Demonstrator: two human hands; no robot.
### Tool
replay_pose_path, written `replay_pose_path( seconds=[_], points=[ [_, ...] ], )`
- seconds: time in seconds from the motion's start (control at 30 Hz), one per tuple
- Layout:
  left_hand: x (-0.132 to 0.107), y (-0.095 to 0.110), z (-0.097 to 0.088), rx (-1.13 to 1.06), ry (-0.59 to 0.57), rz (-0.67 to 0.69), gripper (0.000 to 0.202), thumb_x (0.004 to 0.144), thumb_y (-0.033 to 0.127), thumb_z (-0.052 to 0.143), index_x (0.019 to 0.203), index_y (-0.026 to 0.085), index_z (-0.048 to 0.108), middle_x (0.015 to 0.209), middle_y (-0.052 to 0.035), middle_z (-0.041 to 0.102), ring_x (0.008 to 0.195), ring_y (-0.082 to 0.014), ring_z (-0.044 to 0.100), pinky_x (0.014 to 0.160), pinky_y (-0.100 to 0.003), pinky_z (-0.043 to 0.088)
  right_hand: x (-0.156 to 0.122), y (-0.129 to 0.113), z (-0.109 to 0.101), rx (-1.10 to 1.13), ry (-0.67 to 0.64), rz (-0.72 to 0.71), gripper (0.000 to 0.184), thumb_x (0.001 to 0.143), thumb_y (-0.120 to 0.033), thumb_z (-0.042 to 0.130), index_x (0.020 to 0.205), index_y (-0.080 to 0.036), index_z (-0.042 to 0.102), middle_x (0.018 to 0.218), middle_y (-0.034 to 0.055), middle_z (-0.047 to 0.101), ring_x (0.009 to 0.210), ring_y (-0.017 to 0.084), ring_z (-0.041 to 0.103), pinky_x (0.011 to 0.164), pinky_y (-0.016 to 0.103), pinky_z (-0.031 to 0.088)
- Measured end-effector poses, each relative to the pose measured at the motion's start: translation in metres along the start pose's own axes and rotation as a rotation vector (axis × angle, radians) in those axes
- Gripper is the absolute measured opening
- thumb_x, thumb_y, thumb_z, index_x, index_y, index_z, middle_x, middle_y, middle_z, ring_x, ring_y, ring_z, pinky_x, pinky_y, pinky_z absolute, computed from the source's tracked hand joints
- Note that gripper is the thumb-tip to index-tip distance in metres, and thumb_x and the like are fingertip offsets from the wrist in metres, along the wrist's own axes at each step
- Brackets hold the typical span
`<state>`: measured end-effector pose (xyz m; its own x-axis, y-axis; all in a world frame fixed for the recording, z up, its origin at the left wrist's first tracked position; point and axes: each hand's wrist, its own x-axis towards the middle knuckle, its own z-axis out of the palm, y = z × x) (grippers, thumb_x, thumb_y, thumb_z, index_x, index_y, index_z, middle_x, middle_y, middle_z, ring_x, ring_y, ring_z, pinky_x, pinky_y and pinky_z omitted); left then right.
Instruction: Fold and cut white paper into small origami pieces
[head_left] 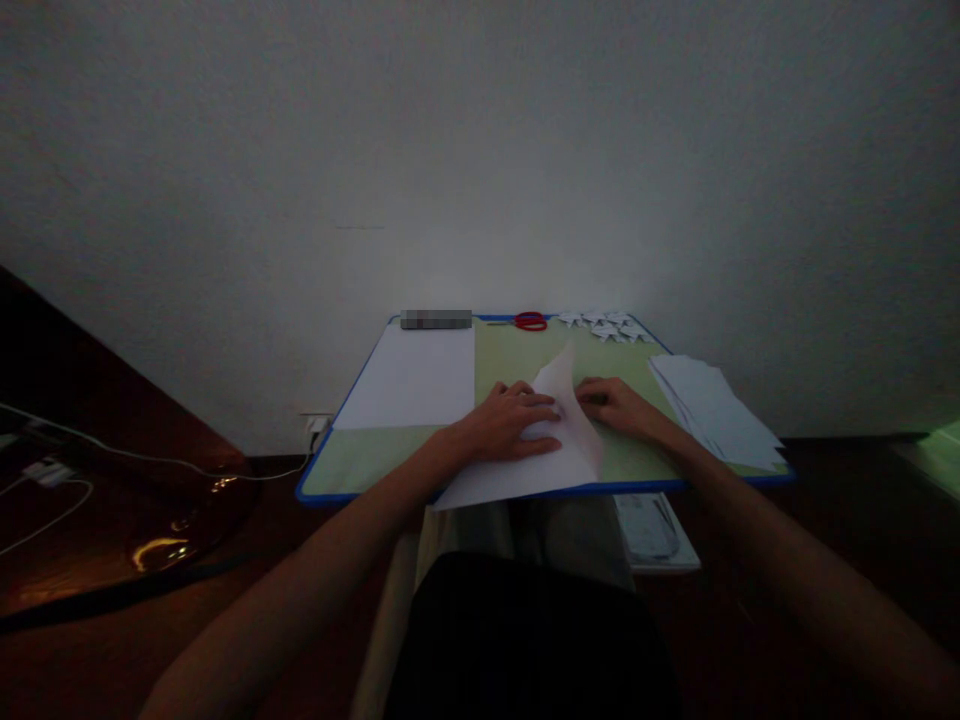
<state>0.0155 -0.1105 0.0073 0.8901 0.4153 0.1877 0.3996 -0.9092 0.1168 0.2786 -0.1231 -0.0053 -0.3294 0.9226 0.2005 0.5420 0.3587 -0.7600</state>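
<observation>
A white sheet of paper (559, 455) lies in front of me on the small table, its near left corner jutting over the front edge. The right part of the sheet is bent upward and stands off the surface. Flat on top of it rests my left hand (516, 422), palm down with the fingers apart. At the raised right edge is my right hand (609, 402), its fingers curled against the paper; the fingertips are partly hidden and dark.
Red-handled scissors (529, 321) lie at the back edge beside several folded paper pieces (600, 325). A paper stack (716, 410) sits on the right, another white sheet (416, 375) on the left. Behind that is a blurred dark object (436, 319). A wall (480, 160) stands behind the table.
</observation>
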Motion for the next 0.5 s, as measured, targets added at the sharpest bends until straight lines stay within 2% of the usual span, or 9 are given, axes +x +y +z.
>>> replay_pose_path(
  seconds=[0.23,0.4,0.5],
  points=[
    [-0.0005,0.0028,-0.0024,0.036,0.001,0.004,0.042,0.104,0.056,0.053,0.134,0.030,0.067,0.154,-0.0045,0.061,0.135,-0.0337,0.053,0.100,-0.050,0.039,0.0041,0.0057,0.0058,-0.028,0.047,-0.004,0.024,0.084,-0.041,0.073,0.087,-0.021,0.086,0.094,0.0087,0.081,0.087,0.025,0.072,0.086,0.038,0.056],
    [-0.0009,-0.0006,0.0000,0.027,0.016,0.014,0.044,0.102,0.057,0.056,0.133,0.028,0.069,0.140,-0.0100,0.070,0.132,-0.0354,0.054,0.098,-0.051,0.039,0.0078,0.0040,0.0070,-0.049,0.064,-0.008,0.027,0.085,-0.046,0.074,0.090,-0.022,0.086,0.097,0.0087,0.082,0.093,0.027,0.072,0.089,0.040,0.056],
    [-0.0015,-0.0006,-0.0001,0.017,0.020,0.010,0.043,0.102,0.056,0.057,0.132,0.029,0.069,0.139,-0.0102,0.070,0.131,-0.0351,0.055,0.099,-0.051,0.039,0.0110,0.0038,0.0066,-0.058,0.064,-0.007,0.027,0.085,-0.046,0.074,0.090,-0.022,0.086,0.096,0.0084,0.082,0.092,0.027,0.072,0.088,0.040,0.056]
  ],
)
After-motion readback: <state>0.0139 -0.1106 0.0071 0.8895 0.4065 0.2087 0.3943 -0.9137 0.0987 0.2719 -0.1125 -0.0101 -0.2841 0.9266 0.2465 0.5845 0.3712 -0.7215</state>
